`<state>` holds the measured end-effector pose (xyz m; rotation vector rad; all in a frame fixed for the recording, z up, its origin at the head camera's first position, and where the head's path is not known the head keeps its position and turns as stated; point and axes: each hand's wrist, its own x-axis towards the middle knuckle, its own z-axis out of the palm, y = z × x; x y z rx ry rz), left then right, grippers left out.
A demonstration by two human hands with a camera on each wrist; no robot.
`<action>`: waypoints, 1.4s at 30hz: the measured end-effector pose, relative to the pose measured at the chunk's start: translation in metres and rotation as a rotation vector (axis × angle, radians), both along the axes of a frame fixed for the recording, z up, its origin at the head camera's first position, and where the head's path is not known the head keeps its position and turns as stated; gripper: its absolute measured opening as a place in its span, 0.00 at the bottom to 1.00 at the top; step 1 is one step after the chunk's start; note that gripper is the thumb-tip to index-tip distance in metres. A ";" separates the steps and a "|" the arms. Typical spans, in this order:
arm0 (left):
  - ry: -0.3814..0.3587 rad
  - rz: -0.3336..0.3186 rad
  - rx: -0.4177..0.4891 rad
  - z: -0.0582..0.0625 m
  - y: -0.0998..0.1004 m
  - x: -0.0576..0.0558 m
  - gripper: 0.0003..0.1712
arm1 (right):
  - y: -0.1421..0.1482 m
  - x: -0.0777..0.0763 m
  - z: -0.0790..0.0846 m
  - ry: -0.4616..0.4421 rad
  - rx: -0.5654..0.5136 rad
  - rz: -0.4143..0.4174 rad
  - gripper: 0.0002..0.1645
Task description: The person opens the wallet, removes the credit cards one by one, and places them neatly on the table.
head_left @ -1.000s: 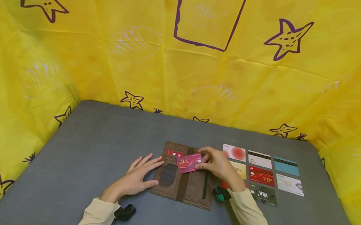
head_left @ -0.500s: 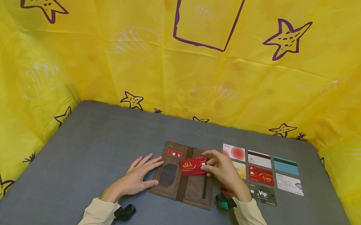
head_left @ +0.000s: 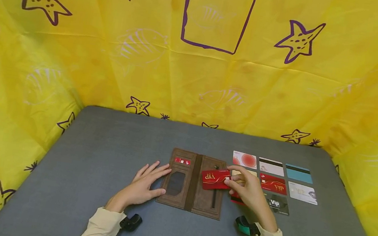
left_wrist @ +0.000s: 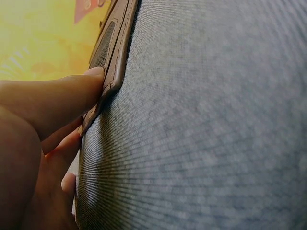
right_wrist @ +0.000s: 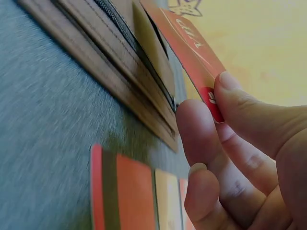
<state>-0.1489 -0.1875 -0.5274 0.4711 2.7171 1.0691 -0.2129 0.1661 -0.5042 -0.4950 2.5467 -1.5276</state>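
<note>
A brown wallet (head_left: 207,206) lies unfolded on the grey table, with a zip on its right half and a dark window on its left. A red card (head_left: 182,161) peeks from an upper left slot. My left hand (head_left: 142,185) rests at the wallet's left edge, fingers extended; in the left wrist view its thumb (left_wrist: 86,88) touches the border. Thumb and fingers of my right hand (head_left: 251,192) pinch one end of a red VIP card (head_left: 213,180), raised over the wallet's right half. The right wrist view shows this card (right_wrist: 192,52) tilted above the zip.
Right of the wallet, several cards lie in rows, among them a blue striped card (head_left: 298,174), a white card (head_left: 302,193), a black Vip card (head_left: 279,205) and another red VIP card (head_left: 273,184). Yellow cloth (head_left: 193,82) surrounds the table (head_left: 111,139).
My right hand has drawn the red VIP card rightward, from over the wallet's spine to its right half. The left hand and the wallet stay in place.
</note>
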 end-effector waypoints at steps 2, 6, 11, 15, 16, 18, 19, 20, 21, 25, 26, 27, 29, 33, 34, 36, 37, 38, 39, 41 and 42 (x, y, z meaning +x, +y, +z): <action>-0.002 -0.002 0.002 0.000 0.000 0.000 0.38 | 0.006 0.005 -0.001 0.008 -0.004 -0.025 0.27; -0.004 0.002 0.005 0.000 -0.001 0.000 0.38 | 0.019 0.013 -0.002 0.024 0.010 -0.074 0.29; -0.009 -0.003 0.006 0.000 0.000 0.000 0.38 | 0.037 0.019 -0.001 0.047 0.040 -0.140 0.28; -0.009 -0.003 0.009 0.000 0.000 0.000 0.38 | 0.050 0.022 0.000 0.056 0.077 -0.179 0.28; -0.007 -0.004 0.009 0.000 0.001 0.000 0.38 | 0.053 0.022 0.000 0.056 0.084 -0.187 0.28; -0.007 -0.004 0.010 0.001 0.001 0.000 0.38 | 0.058 0.023 0.002 0.054 0.090 -0.205 0.29; -0.007 -0.004 0.010 0.001 0.000 0.000 0.38 | 0.061 0.024 0.002 0.051 0.091 -0.213 0.29; -0.006 -0.003 0.010 0.001 0.000 0.000 0.38 | 0.064 0.024 0.004 0.051 0.092 -0.220 0.29; -0.005 -0.002 0.009 0.001 0.000 0.000 0.38 | 0.067 0.025 0.005 0.051 0.092 -0.225 0.29; -0.005 0.000 0.003 0.001 0.001 0.000 0.38 | 0.082 0.028 0.010 0.045 0.089 -0.247 0.29; -0.005 -0.001 0.002 0.001 0.001 0.000 0.38 | 0.086 0.029 0.011 0.040 0.083 -0.253 0.29; -0.005 -0.001 0.002 0.001 0.001 0.000 0.38 | 0.091 0.029 0.012 0.034 0.076 -0.254 0.29; -0.003 0.000 0.000 0.001 0.001 0.000 0.38 | 0.100 0.030 0.014 0.029 0.065 -0.266 0.30; -0.003 0.006 0.000 0.002 0.001 0.001 0.38 | 0.116 0.030 0.013 0.038 0.041 -0.285 0.30; -0.002 0.007 0.001 0.002 0.000 0.002 0.38 | 0.119 0.030 0.012 0.051 0.046 -0.294 0.29; -0.002 0.007 0.009 0.002 0.000 0.002 0.37 | 0.126 0.031 0.010 0.075 0.057 -0.312 0.28; -0.001 0.005 0.010 0.001 0.000 0.002 0.37 | 0.129 0.032 0.008 0.090 0.066 -0.326 0.27; -0.002 0.005 0.014 0.001 0.001 0.003 0.37 | 0.132 0.033 0.007 0.108 0.077 -0.337 0.27; -0.001 0.005 0.017 0.001 0.001 0.003 0.37 | 0.135 0.033 0.006 0.120 0.088 -0.355 0.27; -0.001 0.005 0.018 0.001 0.001 0.003 0.37 | 0.141 0.034 0.004 0.144 0.110 -0.395 0.26; 0.000 0.005 0.016 0.001 0.002 0.002 0.37 | 0.143 0.034 0.003 0.156 0.116 -0.417 0.26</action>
